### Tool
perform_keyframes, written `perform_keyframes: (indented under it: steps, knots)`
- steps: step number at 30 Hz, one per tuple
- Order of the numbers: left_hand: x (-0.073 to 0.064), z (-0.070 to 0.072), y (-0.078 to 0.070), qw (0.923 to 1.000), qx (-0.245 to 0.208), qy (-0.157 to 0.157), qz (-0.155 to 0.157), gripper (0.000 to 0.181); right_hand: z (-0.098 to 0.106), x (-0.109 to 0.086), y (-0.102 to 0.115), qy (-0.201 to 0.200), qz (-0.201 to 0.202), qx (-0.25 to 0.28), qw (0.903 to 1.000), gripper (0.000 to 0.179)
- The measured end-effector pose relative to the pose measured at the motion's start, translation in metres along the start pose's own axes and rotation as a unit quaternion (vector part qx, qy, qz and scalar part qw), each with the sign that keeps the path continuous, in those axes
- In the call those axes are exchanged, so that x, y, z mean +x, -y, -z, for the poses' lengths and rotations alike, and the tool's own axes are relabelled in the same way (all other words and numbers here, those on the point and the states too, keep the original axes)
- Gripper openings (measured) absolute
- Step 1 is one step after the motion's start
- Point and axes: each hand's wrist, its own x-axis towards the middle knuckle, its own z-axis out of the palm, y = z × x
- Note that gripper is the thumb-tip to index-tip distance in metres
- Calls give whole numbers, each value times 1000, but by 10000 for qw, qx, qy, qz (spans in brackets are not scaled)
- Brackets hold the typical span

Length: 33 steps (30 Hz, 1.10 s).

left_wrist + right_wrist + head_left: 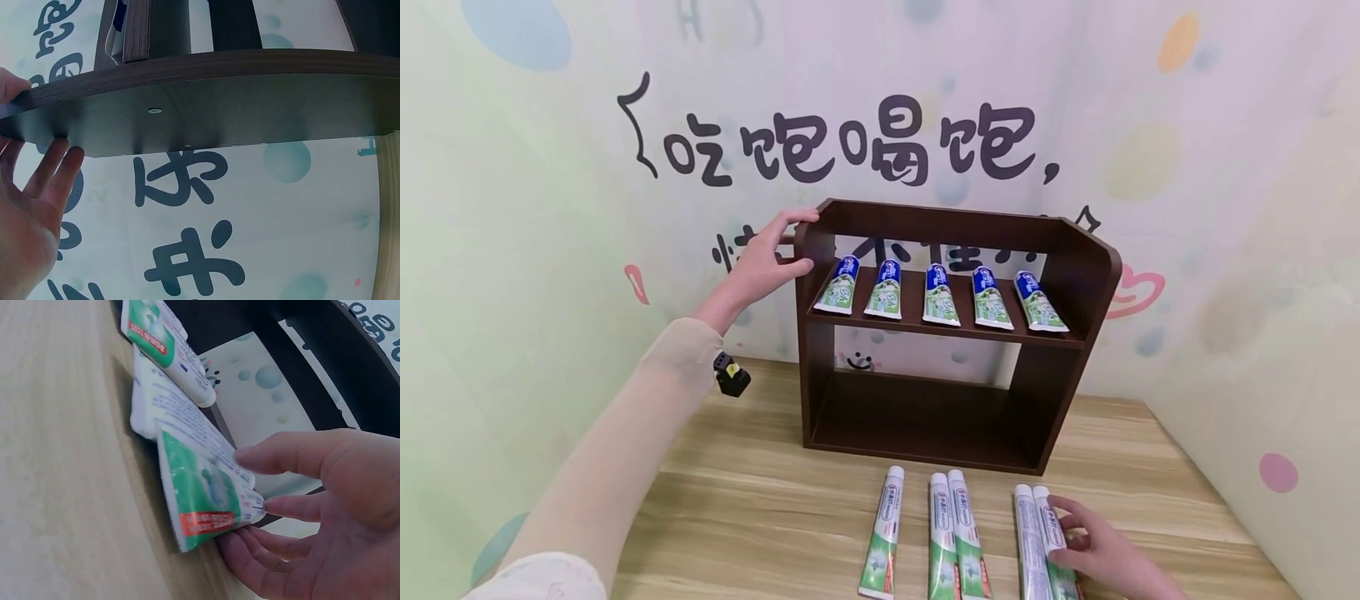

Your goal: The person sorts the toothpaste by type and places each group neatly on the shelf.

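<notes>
At the upper left corner of a dark brown two-tier shelf, my left hand grips the side panel. In the left wrist view its thumb and fingers lie on opposite faces of the panel. My right hand holds the rightmost toothpaste tube on the table, its thumb over the upper face and fingers curled at the right edge. Directly beside lies another white tube, printed side up. A single tube and a pair of tubes lie to the left, caps toward the shelf.
Several blue-and-green toothpaste tubes lie in a row on the upper tier. The lower tier is bare wood. The wooden table meets a printed wall behind the shelf. A small black object sits by the left wrist.
</notes>
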Motion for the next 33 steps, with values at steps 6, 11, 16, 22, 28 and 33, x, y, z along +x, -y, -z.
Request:
perform_keyframes:
  steps: [6,11,16,22,28,33]
  knots:
    - [0,-1,1,10000,8,-14,23,57,-9,2,6,-174,-882,-9,9960,86]
    - [0,-1,1,10000,16,-36,27,56,-16,6,18,-442,-1341,-191,9898,85]
    - [1,-1,2,10000,14,-22,13,57,-18,7,22,-429,-1300,-581,9889,84]
    - [1,-1,2,10000,19,2,33,57,-8,6,12,26,-571,-246,9981,86]
    - [0,-2,2,10000,-11,8,5,57,3,4,3,764,-286,997,9917,86]
    - [1,-1,2,10000,7,6,6,57,6,3,2,950,-379,1469,9839,83]
